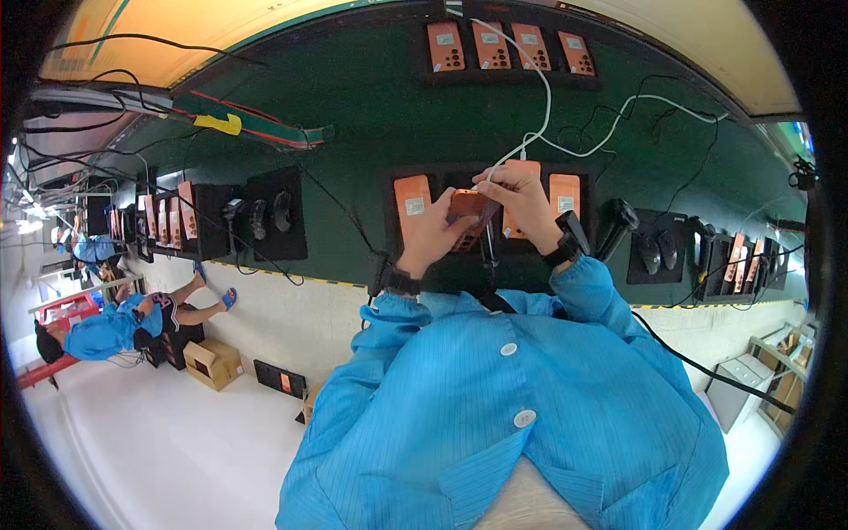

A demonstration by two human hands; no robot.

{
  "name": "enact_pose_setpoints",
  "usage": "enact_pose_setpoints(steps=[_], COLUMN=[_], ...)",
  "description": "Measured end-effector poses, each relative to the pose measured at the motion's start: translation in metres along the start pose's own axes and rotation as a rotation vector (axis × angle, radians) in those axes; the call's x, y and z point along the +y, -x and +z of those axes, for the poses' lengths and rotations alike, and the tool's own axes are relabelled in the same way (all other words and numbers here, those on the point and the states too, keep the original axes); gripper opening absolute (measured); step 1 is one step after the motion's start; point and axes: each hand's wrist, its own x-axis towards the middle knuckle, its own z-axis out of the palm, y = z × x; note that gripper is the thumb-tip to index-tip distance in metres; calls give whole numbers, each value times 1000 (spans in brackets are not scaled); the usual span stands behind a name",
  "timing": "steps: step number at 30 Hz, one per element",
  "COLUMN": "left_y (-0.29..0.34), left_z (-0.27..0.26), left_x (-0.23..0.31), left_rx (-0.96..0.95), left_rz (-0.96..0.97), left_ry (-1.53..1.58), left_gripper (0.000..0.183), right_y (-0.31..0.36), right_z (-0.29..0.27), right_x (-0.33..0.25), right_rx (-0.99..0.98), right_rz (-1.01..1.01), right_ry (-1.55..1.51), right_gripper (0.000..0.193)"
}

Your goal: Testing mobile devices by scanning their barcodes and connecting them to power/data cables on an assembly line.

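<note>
My left hand (431, 233) is wrapped round an orange phone (468, 204), its end tilted up over a black tray. At that end my right hand (527, 201) pinches the plug of a white cable (548, 97); whether the plug is fully in the port is hidden by the fingers. Orange phones lie in the tray below: a left phone (412, 199) and a right phone (565, 188), each with a white label. Partly behind my right hand, another orange phone (530, 165) has a second white cable (579, 155) running to its top end. Black bands circle both wrists.
Farther back, a black tray (514, 79) carries several orange phones on the green mat. Handheld scanners (616, 225) and computer mice (658, 251) stand to the right, with more mice (281, 212) at left. Loose black cables cross the bench. A seated person (110, 327) is at far left.
</note>
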Motion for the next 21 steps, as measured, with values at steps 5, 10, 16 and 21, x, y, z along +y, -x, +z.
enact_pose_setpoints(steps=[5,10,16,21], left_y=[-6,-22,-53,-69], left_z=[-2,-8,8,17], left_x=[5,2,-65,-91], left_rx=[-61,161,187,73], left_rz=[-162,-37,-158,-268], left_ry=[63,424,374,395], left_gripper=[48,48,45,42], right_y=[-3,28,86,97], right_z=[7,19,42,29], right_x=[13,62,111,61], right_rx=[24,266,224,262], right_rz=[-24,118,477,572], right_ry=[-33,-123,395,140], right_gripper=[20,41,47,34])
